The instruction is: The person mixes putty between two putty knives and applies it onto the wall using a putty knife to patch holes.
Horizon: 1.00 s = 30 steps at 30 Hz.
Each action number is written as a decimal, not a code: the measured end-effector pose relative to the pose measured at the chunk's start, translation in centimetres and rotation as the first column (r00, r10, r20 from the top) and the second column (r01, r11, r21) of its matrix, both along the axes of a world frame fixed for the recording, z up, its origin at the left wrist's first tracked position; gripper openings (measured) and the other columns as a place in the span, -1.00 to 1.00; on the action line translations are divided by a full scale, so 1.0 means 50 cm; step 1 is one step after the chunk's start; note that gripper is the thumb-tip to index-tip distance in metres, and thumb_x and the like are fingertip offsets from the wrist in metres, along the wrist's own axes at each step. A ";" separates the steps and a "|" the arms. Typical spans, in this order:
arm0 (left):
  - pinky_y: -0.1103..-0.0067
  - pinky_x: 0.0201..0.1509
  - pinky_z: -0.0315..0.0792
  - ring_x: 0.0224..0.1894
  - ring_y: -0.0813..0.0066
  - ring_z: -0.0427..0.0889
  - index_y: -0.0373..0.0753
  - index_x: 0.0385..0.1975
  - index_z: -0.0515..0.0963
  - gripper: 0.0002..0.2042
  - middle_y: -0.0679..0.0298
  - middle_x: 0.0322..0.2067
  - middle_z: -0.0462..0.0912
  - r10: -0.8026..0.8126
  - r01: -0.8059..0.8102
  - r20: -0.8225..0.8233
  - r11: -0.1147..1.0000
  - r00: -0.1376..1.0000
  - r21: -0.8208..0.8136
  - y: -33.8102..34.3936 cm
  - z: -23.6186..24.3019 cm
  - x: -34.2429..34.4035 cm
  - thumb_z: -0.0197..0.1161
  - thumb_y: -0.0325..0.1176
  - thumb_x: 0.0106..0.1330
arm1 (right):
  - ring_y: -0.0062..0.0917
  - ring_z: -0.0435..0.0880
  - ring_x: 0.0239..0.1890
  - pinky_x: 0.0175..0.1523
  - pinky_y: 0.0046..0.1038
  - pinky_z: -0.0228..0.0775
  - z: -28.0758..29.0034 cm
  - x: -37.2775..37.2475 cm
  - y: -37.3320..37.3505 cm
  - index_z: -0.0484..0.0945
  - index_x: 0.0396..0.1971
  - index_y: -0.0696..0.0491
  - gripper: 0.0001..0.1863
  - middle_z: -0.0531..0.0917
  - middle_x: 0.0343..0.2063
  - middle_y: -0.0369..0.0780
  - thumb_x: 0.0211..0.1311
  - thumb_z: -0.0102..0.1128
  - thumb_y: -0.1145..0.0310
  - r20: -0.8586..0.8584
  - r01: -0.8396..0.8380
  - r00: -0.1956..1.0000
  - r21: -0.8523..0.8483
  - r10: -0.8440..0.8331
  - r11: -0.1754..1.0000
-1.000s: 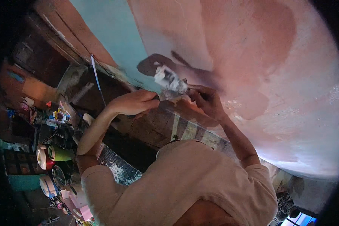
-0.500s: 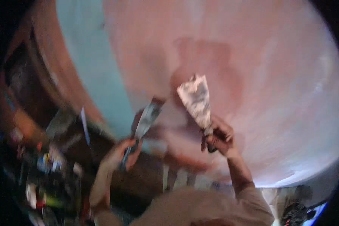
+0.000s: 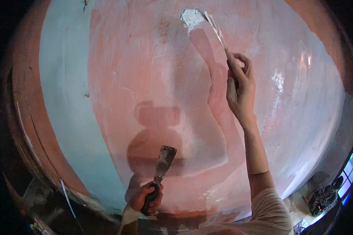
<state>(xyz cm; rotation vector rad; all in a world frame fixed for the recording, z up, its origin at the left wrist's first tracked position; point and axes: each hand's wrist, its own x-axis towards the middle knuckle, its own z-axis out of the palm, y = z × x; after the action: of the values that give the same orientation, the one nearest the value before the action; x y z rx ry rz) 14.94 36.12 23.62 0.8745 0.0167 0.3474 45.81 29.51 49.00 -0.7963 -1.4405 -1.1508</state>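
My right hand (image 3: 241, 88) is raised high, its fingers wrapped round the handle of a putty knife (image 3: 215, 29). That blade appears edge-on, with its tip at the right side of a patch of wet white filler (image 3: 191, 18) on the pink wall (image 3: 145, 66). Lower down, my left hand (image 3: 144, 197) is closed on the dark handle of a second putty knife (image 3: 166, 158). Its smeared blade points upward, and I cannot tell how far it is from the wall.
A pale blue-green vertical band (image 3: 68, 90) runs down the wall on the left, beside a brown-orange strip. A thin white strip (image 3: 68, 199) stands at the lower left. Dark clutter and a bright window (image 3: 349, 172) show at the lower right.
My right hand has gone up with its putty knife, whose filler-smeared blade faced me before; it now meets the white patch. My left hand has dropped lower with its knife. The view has shifted upward.
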 end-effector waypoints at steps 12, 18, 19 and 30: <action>0.56 -0.80 0.14 -0.83 0.54 0.23 -0.26 -0.21 0.36 -0.71 0.24 -0.70 0.36 -0.065 0.063 0.052 0.997 0.997 0.032 0.048 0.021 0.046 0.10 -0.16 0.29 | -0.49 0.52 -0.44 -0.33 -0.43 0.43 0.073 -0.030 0.053 0.52 0.06 0.02 -0.40 0.47 -0.07 -0.10 -0.07 0.07 0.77 0.012 0.220 0.975 0.030 -0.221 0.975; 0.56 -0.82 0.12 -0.83 0.54 0.22 -0.26 -0.22 0.37 -0.74 0.23 -0.69 0.39 0.000 -0.006 0.063 0.995 0.998 0.102 0.048 0.006 0.072 0.10 -0.19 0.27 | -0.52 0.51 -0.42 -0.34 -0.45 0.42 0.091 0.011 0.027 0.55 0.02 0.02 -0.41 0.49 -0.08 -0.16 -0.09 0.07 0.79 0.116 0.309 0.939 0.125 -0.323 0.943; 0.59 -0.81 0.12 -0.82 0.56 0.20 -0.24 -0.21 0.37 -0.74 0.27 -0.69 0.37 0.039 -0.047 0.054 0.986 0.998 0.158 0.051 0.013 0.082 0.09 -0.19 0.27 | -0.54 0.51 -0.43 -0.35 -0.47 0.41 0.105 0.025 0.007 0.55 0.03 0.01 -0.40 0.49 -0.07 -0.16 -0.09 0.07 0.80 0.160 0.323 0.926 0.132 -0.341 0.937; 0.59 -0.76 0.21 -0.79 0.52 0.31 -0.28 -0.23 0.40 -0.73 0.22 -0.66 0.43 -0.012 0.003 0.059 0.990 0.998 0.142 0.094 0.025 0.105 0.11 -0.20 0.24 | -0.51 0.58 -0.37 -0.28 -0.55 0.44 0.129 0.052 -0.015 0.52 0.08 -0.01 -0.55 0.52 -0.07 -0.11 0.21 -0.09 0.64 0.134 0.132 0.982 0.025 -0.134 0.991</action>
<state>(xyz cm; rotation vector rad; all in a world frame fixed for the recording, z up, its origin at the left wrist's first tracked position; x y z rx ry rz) 20.20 40.83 24.85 1.0041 -0.0678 0.3709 48.42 28.78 55.46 -0.8267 -1.5057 -1.3386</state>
